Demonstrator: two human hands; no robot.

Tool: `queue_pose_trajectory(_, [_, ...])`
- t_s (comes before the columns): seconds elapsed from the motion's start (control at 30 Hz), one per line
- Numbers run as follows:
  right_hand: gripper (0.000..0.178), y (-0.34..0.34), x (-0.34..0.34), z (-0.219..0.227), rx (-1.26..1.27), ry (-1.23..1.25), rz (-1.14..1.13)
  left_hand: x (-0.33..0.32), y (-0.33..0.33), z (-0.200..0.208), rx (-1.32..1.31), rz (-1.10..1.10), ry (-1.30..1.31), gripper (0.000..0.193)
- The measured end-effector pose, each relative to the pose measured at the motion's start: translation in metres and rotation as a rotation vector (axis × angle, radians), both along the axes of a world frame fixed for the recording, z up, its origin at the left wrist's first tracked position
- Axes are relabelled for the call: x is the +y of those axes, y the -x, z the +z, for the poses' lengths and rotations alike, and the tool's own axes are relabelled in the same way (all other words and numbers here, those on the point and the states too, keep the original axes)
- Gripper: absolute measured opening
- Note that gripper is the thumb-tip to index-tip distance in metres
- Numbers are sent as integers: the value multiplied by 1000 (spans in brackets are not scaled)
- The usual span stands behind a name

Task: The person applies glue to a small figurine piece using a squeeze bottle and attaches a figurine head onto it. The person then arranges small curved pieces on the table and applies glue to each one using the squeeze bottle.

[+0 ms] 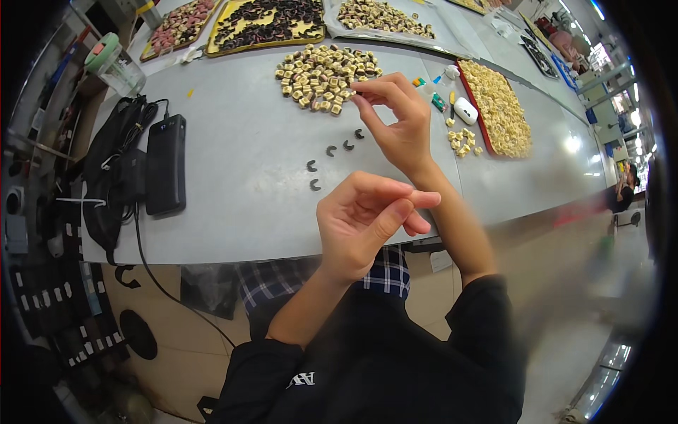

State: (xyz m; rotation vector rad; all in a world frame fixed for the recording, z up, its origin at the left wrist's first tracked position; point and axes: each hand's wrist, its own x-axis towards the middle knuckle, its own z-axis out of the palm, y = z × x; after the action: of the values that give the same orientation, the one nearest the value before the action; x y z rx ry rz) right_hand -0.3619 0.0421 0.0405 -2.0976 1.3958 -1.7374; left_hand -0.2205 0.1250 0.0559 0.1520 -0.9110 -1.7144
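My right hand (402,120) reaches to the right edge of a heap of small cream-and-dark-brown blocks (321,74). Its thumb and index finger close around one small block there. Nearer to me, my left hand (367,219) is raised with thumb and index finger pressed together; anything between them is too small or hidden to make out. Several dark C-shaped pieces (330,150) lie in a loose slanting row on the grey tabletop (240,198), left of my hands.
A black power bank (166,165) with cables and a green-lidded jar (116,67) are at left. Filled trays line the back, including a yellow tray (212,49) of dark pieces. Rightward are a white case (465,111), loose cream pieces (462,143) and a red tray (482,127) of cream pieces.
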Motion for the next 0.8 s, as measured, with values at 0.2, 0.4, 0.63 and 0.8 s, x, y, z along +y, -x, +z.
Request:
queue_pose_trajectory(0.2, [21,1,-2,0,2,-11,7,7,-8,9,51,8,63,13])
queue_pose_trajectory(0.4, [19,2,-4,-1,11,2,1,11,-13,5,284,-76,191,15])
queue_pose_trajectory(0.63, [19,-2,0,1,31,12,34,17,-21,20,49,143,431,26])
queue_pose_trajectory(0.8, [21,0,0,3,44,51,29,11,-31,22,205,45,735,20])
